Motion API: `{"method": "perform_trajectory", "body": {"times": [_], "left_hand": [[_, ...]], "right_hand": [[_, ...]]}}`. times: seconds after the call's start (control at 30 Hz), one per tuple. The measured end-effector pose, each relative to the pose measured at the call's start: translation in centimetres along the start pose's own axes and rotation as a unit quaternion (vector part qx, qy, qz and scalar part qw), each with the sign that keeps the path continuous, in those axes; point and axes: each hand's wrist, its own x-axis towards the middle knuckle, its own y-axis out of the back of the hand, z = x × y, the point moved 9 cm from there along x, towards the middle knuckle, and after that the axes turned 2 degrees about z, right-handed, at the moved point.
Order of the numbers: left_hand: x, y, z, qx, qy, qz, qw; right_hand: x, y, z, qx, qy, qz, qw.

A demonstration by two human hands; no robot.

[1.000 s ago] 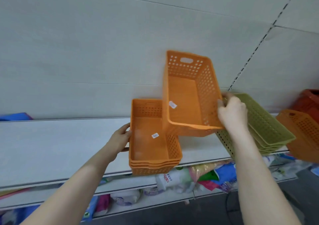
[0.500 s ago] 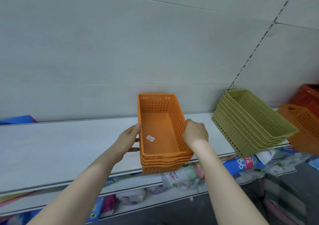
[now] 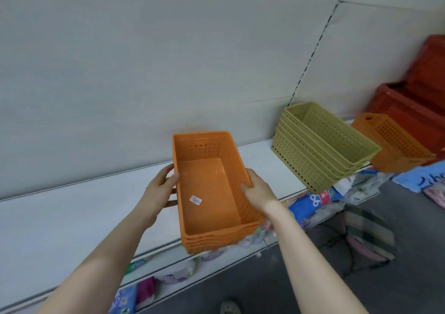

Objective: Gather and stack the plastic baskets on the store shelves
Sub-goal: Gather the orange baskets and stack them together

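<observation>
A stack of several nested orange perforated baskets (image 3: pixel 207 186) sits on the white shelf (image 3: pixel 72 217), its front end overhanging the shelf edge. A small price sticker lies on the top basket's floor. My left hand (image 3: pixel 160 188) grips the stack's left long rim. My right hand (image 3: pixel 258 188) grips the right long rim. Further right on the same shelf stands a stack of several olive-green baskets (image 3: pixel 322 145), tilted and overhanging the edge. Beyond it sits a single orange basket (image 3: pixel 392 140).
Dark red crates (image 3: pixel 414 97) stand at the far right. A lower shelf (image 3: pixel 192 269) holds packaged goods in bags. The grey back panel (image 3: pixel 144 61) rises right behind the shelf. Grey floor lies below, with a shoe tip at the bottom edge.
The orange basket my right hand held tilted above the shelf is now nested on top of the orange stack. Both hands now hold the stack's sides. The view has shifted right.
</observation>
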Motion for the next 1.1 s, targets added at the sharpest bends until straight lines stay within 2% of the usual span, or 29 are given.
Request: {"method": "perform_trajectory", "body": {"times": [0.17, 0.33, 0.6, 0.77, 0.9, 1.1], "left_hand": [[-2.8, -5.1, -0.1, 0.022, -0.022, -0.057, 0.998], [-6.0, -13.7, -1.0, 0.043, -0.022, -0.117, 0.992], [-12.0, -35.2, -2.8, 0.079, -0.011, -0.235, 0.969], [-14.2, -49.0, -3.0, 0.077, 0.012, -0.279, 0.957], [-14.1, -57.3, 0.6, 0.067, -0.020, -0.308, 0.949], [-7.4, -65.3, 9.7, 0.012, -0.122, -0.271, 0.955]], "right_hand": [[-3.5, 3.8, 5.0, 0.033, -0.001, 0.037, 0.999], [-7.7, 10.3, 11.8, 0.029, -0.019, 0.065, 0.997], [-15.6, 24.6, 27.2, 0.036, -0.089, 0.088, 0.991], [-19.3, 34.4, 35.7, 0.034, -0.136, 0.147, 0.979], [-18.2, 42.9, 37.6, 0.014, -0.130, 0.194, 0.972], [-11.3, 55.7, 33.7, -0.038, -0.048, 0.269, 0.961]]}}
